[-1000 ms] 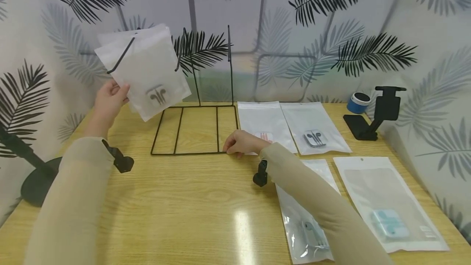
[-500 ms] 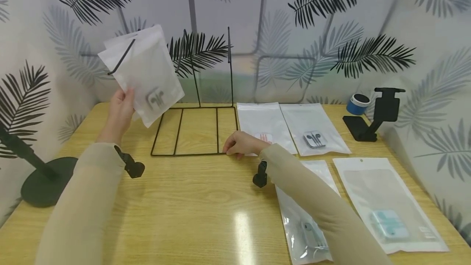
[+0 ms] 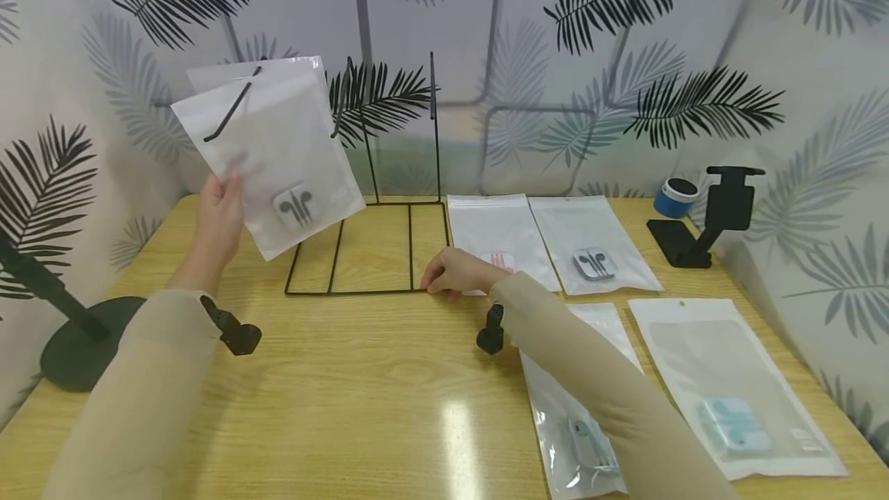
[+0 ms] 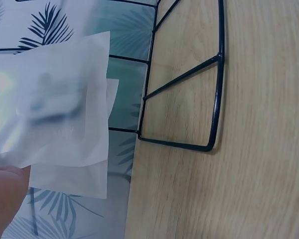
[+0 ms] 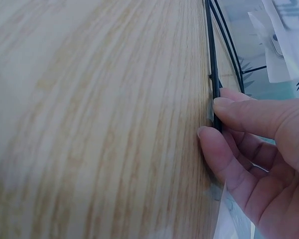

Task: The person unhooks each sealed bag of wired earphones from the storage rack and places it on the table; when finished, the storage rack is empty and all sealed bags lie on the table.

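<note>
A white zip bag of earphones (image 3: 295, 137) hangs tilted on the left hook of a black wire display rack (image 3: 368, 293). The hook's prong (image 3: 228, 113) shows in front of it. Another white bag (image 3: 208, 74) hangs behind, mostly covered. My left hand (image 3: 218, 218) pinches the front bag's lower left edge; in the left wrist view, the thumb (image 4: 7, 199) lies at the bag's edge. My right hand (image 3: 454, 270) grips the front bar of the rack's base at its right corner. Thumb and fingers close on that bar in the right wrist view.
On the table's right lie several bagged earphones, including a large bag (image 3: 722, 361) with a light blue case. A black phone stand (image 3: 729, 207) and blue jar (image 3: 675, 197) stand at the back right. A dark round lamp base (image 3: 90, 342) is at left.
My left hand moved right, then back left and slightly down. The front bag swung with it, and its earphones show more clearly now. The right hand stayed on the rack.
</note>
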### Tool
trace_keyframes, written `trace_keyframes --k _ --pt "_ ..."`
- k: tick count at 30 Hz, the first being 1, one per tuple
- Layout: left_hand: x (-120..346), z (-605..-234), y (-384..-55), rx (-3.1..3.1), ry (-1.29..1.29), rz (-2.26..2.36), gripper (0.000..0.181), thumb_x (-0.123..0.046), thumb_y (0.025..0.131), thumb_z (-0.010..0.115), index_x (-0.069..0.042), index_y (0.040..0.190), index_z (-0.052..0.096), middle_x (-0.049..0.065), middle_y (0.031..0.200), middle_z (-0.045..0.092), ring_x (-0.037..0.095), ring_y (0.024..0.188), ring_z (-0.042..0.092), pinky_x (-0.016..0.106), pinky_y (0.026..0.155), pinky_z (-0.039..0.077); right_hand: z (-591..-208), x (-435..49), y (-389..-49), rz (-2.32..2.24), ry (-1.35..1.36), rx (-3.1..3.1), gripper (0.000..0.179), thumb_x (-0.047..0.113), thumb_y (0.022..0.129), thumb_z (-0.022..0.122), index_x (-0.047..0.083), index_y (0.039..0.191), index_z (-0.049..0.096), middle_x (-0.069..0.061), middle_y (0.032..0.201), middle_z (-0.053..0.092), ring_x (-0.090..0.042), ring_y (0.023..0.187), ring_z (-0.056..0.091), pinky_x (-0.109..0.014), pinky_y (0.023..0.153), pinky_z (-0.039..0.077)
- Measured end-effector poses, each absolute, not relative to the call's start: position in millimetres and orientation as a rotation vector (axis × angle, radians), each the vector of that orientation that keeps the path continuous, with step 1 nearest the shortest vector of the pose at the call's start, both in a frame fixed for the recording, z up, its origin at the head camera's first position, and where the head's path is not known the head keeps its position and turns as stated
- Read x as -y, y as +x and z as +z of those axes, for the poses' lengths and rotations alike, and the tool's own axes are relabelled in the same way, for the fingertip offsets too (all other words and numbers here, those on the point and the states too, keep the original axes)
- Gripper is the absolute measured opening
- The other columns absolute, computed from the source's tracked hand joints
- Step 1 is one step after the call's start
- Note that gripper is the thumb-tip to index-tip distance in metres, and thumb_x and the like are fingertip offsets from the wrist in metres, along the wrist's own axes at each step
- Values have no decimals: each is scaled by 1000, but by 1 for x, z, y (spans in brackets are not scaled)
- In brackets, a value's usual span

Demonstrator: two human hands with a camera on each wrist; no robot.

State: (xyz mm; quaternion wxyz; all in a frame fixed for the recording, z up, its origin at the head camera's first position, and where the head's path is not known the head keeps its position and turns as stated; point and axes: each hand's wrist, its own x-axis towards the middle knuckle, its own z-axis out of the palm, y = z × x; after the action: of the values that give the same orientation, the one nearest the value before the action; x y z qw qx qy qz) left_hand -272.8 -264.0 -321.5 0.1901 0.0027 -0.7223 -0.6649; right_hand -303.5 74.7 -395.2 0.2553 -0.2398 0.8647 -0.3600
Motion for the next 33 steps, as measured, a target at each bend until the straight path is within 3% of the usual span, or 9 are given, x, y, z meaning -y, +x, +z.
trace_keyframes --k 4,9,15,21,24,28,33 --pt "269 -322 -262 2051 58 -1893 41 -29 100 36 -17 139 38 3 138 44 15 127 32 23 103 27 -395 -75 -304 -970 -662 -2349 9 0 86 63 3 91 71 -3 84 65 -16 74 60 -29 57 54" --pt "276 -322 -248 2161 88 -1842 45 -36 99 32 -21 141 34 13 140 35 21 124 35 35 104 28 -395 -76 -306 -963 -672 -2354 9 1 86 63 4 91 71 -3 84 65 -17 75 60 -29 57 54" --pt "280 -324 -229 2224 16 -1750 44 -36 100 29 -17 140 35 14 132 39 22 118 43 41 101 33 -396 -75 -307 -970 -669 -2345 9 0 85 64 4 90 71 -3 83 65 -16 74 60 -29 57 54" --pt "283 -326 -212 2296 22 -1725 48 -41 99 26 -20 142 29 15 137 33 28 124 37 48 103 29 -396 -74 -307 -977 -647 -2333 9 0 85 64 3 90 71 -3 83 65 -16 74 59 -29 57 54" --pt "285 -328 -205 2290 -4 -1755 44 -42 99 28 -23 139 32 12 135 35 25 121 39 39 102 33 -396 -73 -307 -974 -644 -2332 9 0 86 63 3 90 71 -3 83 65 -17 75 59 -29 58 54" --pt "286 -330 -197 2190 -80 -1859 37 -39 98 36 -22 131 40 6 124 43 14 109 47 17 86 41 -396 -74 -307 -970 -648 -2333 9 1 86 63 3 89 71 -3 83 65 -17 75 60 -29 57 54" --pt "285 -332 -188 2054 -195 -1944 25 -29 99 40 -19 121 46 -1 110 49 6 94 49 12 71 43 -397 -74 -308 -964 -659 -2338 9 1 86 63 3 89 71 -3 83 65 -16 74 60 -29 57 54"
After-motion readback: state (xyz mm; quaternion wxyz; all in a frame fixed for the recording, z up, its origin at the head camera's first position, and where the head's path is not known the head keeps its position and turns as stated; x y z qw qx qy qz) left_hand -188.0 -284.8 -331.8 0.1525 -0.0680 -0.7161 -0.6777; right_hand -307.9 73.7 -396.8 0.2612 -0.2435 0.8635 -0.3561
